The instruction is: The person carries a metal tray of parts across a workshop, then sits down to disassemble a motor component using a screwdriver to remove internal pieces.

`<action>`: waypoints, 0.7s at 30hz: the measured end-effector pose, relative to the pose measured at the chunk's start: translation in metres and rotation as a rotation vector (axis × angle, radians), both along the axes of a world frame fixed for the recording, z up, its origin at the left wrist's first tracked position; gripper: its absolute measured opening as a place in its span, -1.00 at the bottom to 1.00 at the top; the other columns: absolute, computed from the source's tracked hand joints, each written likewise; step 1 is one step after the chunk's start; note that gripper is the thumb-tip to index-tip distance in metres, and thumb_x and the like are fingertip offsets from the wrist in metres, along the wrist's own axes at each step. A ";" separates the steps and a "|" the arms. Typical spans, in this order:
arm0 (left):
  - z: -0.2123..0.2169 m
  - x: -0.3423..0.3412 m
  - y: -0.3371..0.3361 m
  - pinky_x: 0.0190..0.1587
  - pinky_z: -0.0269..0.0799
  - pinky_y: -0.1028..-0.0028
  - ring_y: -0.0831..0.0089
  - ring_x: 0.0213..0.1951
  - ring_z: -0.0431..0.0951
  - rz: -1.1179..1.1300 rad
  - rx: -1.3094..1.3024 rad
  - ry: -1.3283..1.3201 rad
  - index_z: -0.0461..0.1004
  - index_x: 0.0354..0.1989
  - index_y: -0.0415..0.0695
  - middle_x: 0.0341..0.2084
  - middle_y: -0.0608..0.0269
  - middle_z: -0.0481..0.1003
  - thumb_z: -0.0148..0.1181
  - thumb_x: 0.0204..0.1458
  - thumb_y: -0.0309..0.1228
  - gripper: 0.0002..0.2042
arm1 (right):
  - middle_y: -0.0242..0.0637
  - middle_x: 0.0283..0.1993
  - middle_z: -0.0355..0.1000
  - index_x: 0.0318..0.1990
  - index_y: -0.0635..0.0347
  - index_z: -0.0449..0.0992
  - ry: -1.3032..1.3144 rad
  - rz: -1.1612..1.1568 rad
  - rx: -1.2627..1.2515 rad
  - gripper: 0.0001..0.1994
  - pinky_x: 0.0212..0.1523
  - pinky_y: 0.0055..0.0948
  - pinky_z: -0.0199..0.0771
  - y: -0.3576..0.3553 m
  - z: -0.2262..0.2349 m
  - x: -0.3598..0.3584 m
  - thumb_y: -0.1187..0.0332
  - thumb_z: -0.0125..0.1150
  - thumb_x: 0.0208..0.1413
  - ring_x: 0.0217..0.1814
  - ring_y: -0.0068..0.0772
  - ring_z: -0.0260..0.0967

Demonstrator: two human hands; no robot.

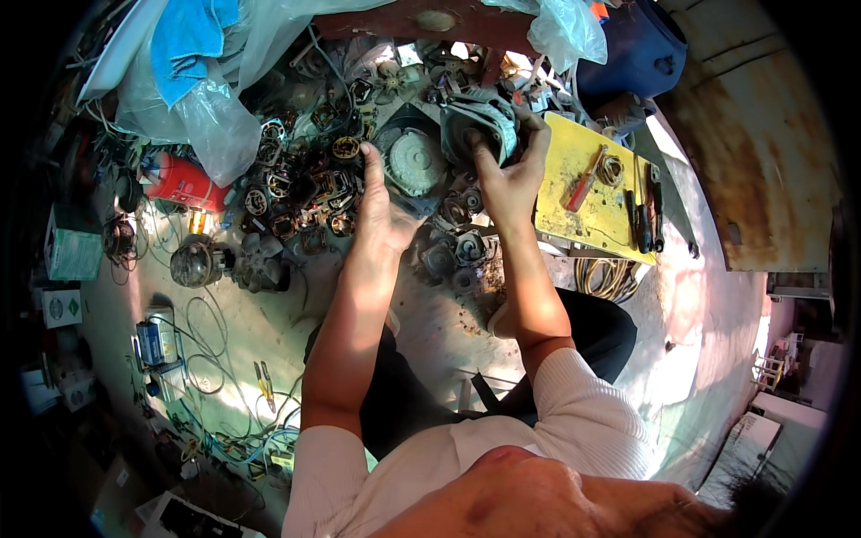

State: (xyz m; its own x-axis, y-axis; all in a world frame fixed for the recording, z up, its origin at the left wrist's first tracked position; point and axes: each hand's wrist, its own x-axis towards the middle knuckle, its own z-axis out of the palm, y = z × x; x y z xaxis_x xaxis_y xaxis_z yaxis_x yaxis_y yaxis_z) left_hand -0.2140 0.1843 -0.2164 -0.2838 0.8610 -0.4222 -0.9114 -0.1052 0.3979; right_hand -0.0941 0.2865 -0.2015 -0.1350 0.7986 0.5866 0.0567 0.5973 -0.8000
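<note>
My left hand (pixel 384 218) supports a dusty grey square part with a round raised middle (pixel 415 163). Its thumb points up along the near left side, and the other fingers are hidden beneath the part. My right hand (pixel 509 177) grips a second dark, greenish square part (pixel 482 121), tilted, with a round hollow. The right thumb presses into that hollow while the fingers wrap its far edge. The two parts are side by side, close together at their edges. Below them on the floor lie several small dirty motor parts (pixel 439 258).
Left of my hands is a heap of small motor cores (pixel 309 184), with a red canister (pixel 186 183) beyond. A yellow board (pixel 574 152) at right bears a red-handled screwdriver (pixel 587 179), pliers (pixel 656 211) and a wire coil (pixel 611 170). Loose cables (pixel 211 359) cross the left floor.
</note>
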 end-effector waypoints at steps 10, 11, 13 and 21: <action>-0.001 0.007 0.009 0.29 0.16 0.08 0.17 0.28 0.19 -0.055 0.104 -0.050 0.12 0.30 -0.01 0.26 0.10 0.18 -0.13 -0.10 0.44 -0.09 | -0.11 0.10 0.26 0.05 0.02 0.45 -0.582 0.276 0.393 -0.39 0.16 -0.09 0.06 -0.023 0.031 -0.009 0.14 0.41 -0.27 0.16 -0.01 0.15; -0.003 0.007 0.010 0.28 0.17 0.10 0.17 0.27 0.20 -0.040 0.143 -0.061 0.13 0.29 -0.02 0.25 0.10 0.18 -0.13 -0.10 0.44 -0.09 | -0.14 0.08 0.28 0.05 0.03 0.46 -0.567 0.287 0.406 -0.42 0.16 -0.11 0.05 -0.025 0.035 -0.008 0.15 0.40 -0.22 0.14 -0.06 0.18; 0.000 0.007 0.008 0.28 0.18 0.11 0.17 0.26 0.21 -0.033 0.142 -0.059 0.15 0.28 -0.03 0.22 0.11 0.21 -0.07 -0.15 0.44 -0.07 | -0.17 0.07 0.32 0.04 0.05 0.47 -0.527 0.306 0.424 -0.49 0.14 -0.16 0.09 -0.025 0.034 -0.008 0.18 0.36 -0.15 0.11 -0.12 0.23; 0.010 -0.010 0.002 0.25 0.21 0.02 0.11 0.23 0.28 0.075 0.135 -0.158 0.23 0.25 -0.02 0.21 0.11 0.28 0.08 -0.08 0.32 -0.18 | -0.32 -0.14 0.44 -0.09 0.27 0.49 0.267 0.237 -0.122 -0.80 -0.08 -0.54 0.36 0.004 0.021 -0.004 0.42 0.15 0.16 -0.12 -0.55 0.38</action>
State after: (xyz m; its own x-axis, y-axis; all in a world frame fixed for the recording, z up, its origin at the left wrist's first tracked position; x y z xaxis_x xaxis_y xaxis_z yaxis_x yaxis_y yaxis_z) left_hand -0.2239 0.1862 -0.2062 -0.2883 0.8918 -0.3488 -0.9490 -0.2175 0.2282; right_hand -0.0979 0.2906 -0.1806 -0.1797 0.8296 0.5287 -0.2917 0.4684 -0.8340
